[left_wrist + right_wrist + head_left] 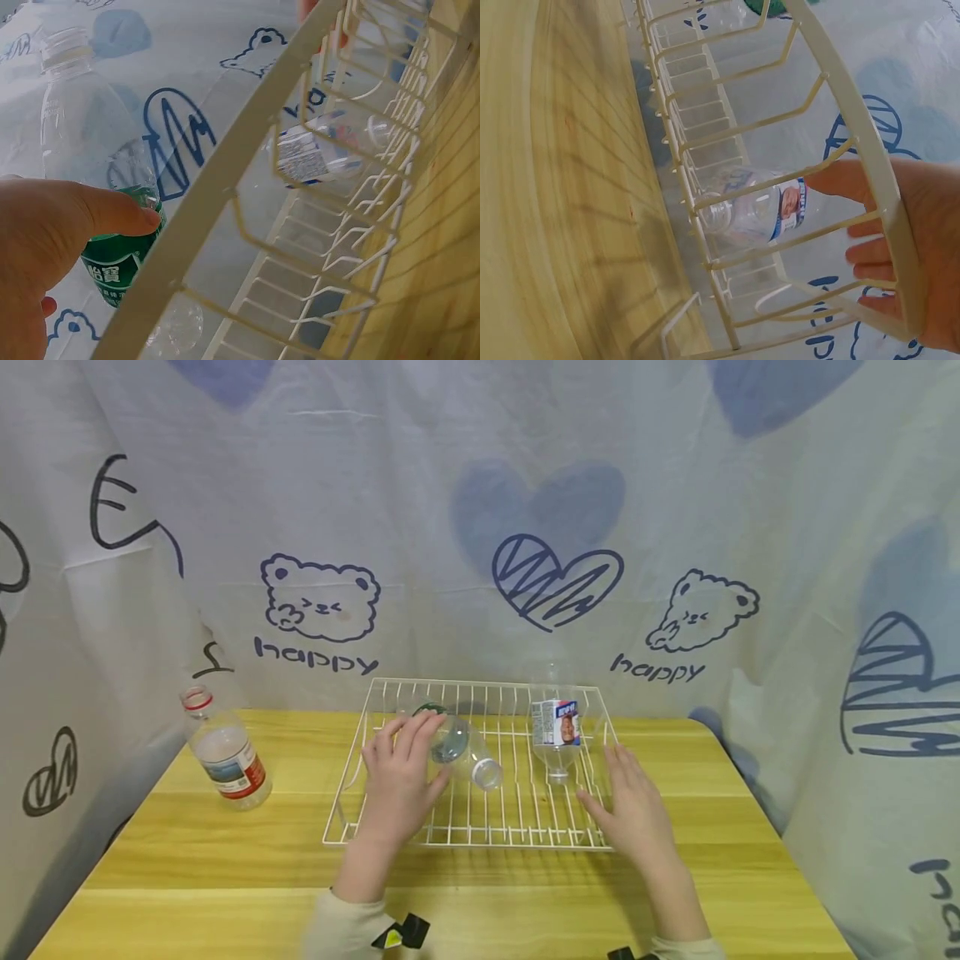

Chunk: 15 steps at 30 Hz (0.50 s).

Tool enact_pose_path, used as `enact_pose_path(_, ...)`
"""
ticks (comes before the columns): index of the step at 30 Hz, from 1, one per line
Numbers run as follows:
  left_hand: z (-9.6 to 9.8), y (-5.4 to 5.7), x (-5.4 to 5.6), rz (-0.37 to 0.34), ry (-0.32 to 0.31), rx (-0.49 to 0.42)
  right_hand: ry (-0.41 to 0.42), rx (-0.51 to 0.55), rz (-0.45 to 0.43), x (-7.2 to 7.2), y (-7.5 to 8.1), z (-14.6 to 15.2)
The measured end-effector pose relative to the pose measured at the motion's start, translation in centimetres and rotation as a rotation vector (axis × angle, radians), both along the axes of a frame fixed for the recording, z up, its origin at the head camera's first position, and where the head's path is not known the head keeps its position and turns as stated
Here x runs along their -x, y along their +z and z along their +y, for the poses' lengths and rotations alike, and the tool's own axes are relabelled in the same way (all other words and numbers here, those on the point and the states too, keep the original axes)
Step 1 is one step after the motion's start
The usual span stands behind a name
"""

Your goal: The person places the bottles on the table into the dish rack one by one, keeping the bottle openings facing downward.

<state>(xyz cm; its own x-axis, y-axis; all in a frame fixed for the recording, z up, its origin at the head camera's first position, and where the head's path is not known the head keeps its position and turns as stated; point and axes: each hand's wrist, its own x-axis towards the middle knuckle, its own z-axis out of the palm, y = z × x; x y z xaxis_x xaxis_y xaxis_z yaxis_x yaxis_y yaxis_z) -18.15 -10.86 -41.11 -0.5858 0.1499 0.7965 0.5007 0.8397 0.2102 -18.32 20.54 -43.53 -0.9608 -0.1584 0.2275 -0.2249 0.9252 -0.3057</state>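
Left hand [399,781] grips the green-labelled bottle [457,745], seemingly to steady its tilt over the left half of the rack [225,180], while we mark the right hand [636,802] loosely spread at the rack's right side, near the neck-down bottle [557,735] it apparently props.

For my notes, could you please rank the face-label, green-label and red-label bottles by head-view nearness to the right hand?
1. Face-label bottle: right, in rack.
2. Green-label bottle: in left hand.
3. Red-label bottle: left, on table.
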Motion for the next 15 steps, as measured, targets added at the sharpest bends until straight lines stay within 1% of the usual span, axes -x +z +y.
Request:
enact_pose_path(3,0.5,-0.3,0.0,-0.012,-0.013,0.029,0.032,-0.01,0.093,-0.2,0.3,-0.4)
enact_pose_path(6,1.1,-0.4,-0.1,-0.023,-0.018,0.056,0.085,0.01,0.229,-0.3,0.5,-1.1)
enact_pose_path(8,1.5,-0.5,-0.1,-0.026,-0.022,0.071,0.151,0.054,0.364,-0.2,0.3,-1.7)
enact_pose_path(12,2.3,-0.6,-0.3,-0.024,-0.04,0.094,0.308,0.146,0.583,-0.2,0.0,-3.0)
enact_pose_path(13,2.4,-0.7,-0.3,-0.018,-0.047,0.102,0.346,0.165,0.63,-0.2,-0.1,-3.3)
enact_pose_path(15,2.8,-0.8,-0.4,-0.004,-0.052,0.117,0.403,0.198,0.682,-0.4,0.0,-4.0)
